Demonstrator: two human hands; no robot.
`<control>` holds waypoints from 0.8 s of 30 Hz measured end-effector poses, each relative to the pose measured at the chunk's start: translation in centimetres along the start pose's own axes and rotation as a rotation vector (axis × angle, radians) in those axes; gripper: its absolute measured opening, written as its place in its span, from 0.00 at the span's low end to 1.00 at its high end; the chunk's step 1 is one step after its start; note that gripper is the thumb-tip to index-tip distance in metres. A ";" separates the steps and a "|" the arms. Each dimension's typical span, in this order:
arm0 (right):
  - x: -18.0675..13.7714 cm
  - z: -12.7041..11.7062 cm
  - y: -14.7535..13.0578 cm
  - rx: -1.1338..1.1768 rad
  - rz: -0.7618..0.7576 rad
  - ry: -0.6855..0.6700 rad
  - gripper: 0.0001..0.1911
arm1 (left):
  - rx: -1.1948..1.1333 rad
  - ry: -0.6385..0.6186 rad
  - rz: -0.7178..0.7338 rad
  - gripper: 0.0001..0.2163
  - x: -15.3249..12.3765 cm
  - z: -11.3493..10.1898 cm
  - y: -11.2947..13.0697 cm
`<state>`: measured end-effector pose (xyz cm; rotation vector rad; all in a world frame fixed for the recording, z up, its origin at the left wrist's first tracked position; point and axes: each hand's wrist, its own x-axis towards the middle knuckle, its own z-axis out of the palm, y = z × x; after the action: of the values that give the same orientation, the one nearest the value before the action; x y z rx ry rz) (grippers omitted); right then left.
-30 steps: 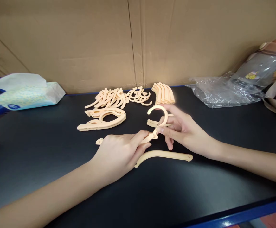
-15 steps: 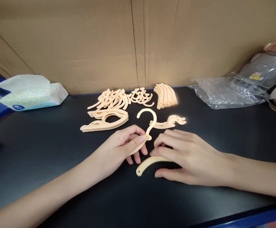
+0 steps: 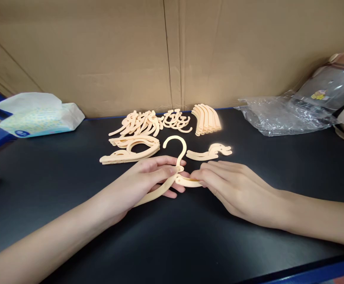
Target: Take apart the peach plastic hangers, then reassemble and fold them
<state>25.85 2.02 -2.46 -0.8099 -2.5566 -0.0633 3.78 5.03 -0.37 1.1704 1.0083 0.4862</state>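
My left hand (image 3: 152, 179) pinches a cream plastic hanger piece (image 3: 156, 194), a curved arm whose hook (image 3: 181, 152) rises from the joint above my thumb. Between the fingers of my right hand (image 3: 239, 193) is a second curved hanger arm (image 3: 188, 182). Its holed end meets the joint below the hook; I cannot tell whether the two are fastened. Behind my left hand lie stacked folded hangers (image 3: 130, 159). Behind my right hand is a pair of curved arm pieces (image 3: 207, 154).
At the back of the black table (image 3: 172, 244) sit a pile of hanger arms (image 3: 140, 123), loose hooks (image 3: 176, 120) and a row of curved arms (image 3: 207, 120). A tissue pack (image 3: 41, 120) stands left; a clear plastic bag (image 3: 284, 114) and a bottle (image 3: 326, 86) lie right.
My right hand has lifted the loose arm and brought its end up to the joint below the hook. The hooked piece in my left hand has shifted slightly left.
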 end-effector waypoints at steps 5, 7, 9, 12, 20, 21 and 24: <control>-0.1 -0.3 0.1 -0.049 0.055 0.019 0.11 | 0.002 0.029 -0.015 0.08 0.0 0.1 -0.1; -0.1 -0.3 0.2 -0.081 0.084 0.011 0.14 | 0.004 0.035 -0.028 0.10 -0.1 0.1 -0.1; -0.1 -0.2 0.2 -0.101 0.103 -0.008 0.15 | 0.009 0.044 -0.046 0.12 -0.1 0.1 0.0; -0.1 0.0 0.3 -0.121 0.107 -0.014 0.13 | 0.009 0.040 -0.059 0.12 0.0 0.1 0.1; 0.0 0.2 0.6 -0.175 0.082 0.038 0.13 | -0.008 0.016 -0.117 0.14 0.0 -0.3 0.2; 0.0 0.2 0.5 -0.179 0.080 0.040 0.13 | -0.005 0.010 -0.124 0.15 0.0 -0.4 0.2; 0.0 0.2 0.5 -0.186 0.072 0.042 0.13 | 0.005 -0.006 -0.142 0.14 0.0 -0.4 0.4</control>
<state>26.08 2.45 -2.70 -0.9586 -2.5064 -0.2966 3.52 5.41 0.01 1.0954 1.0793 0.3675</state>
